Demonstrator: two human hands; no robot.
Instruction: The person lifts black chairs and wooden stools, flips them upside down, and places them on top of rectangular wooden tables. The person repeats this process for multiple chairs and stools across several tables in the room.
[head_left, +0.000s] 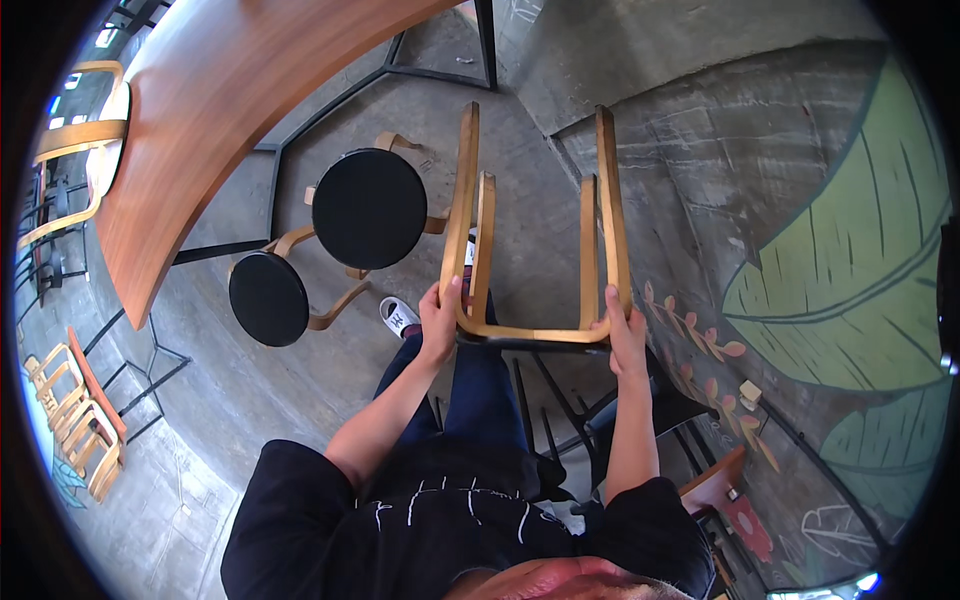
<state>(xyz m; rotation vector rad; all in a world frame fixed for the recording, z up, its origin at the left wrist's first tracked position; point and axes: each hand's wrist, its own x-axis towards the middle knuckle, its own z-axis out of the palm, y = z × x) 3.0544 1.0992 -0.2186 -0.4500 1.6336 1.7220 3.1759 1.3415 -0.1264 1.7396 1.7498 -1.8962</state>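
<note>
A bentwood chair or stool (541, 334) is held up in front of me, its pale wooden legs pointing away from my body. The thin dark edge of its seat shows on the side nearest me; the seat's face is hidden. My left hand (439, 319) grips the bend of the frame on the left, thumb along the leg. On the opposite bend, my right hand (625, 334) grips in the same way. Left of the held piece stand two stools on the floor, a larger black-topped stool (369, 208) and a smaller black-topped stool (268, 298), both with bent wooden legs.
A long curved wooden table (225, 90) on a black metal frame (276, 180) spans the upper left. A wall painted with leaves (847, 240) rises on the right. Black metal-legged furniture (592, 420) stands close by my right arm. Wooden chairs (82, 420) stand far left.
</note>
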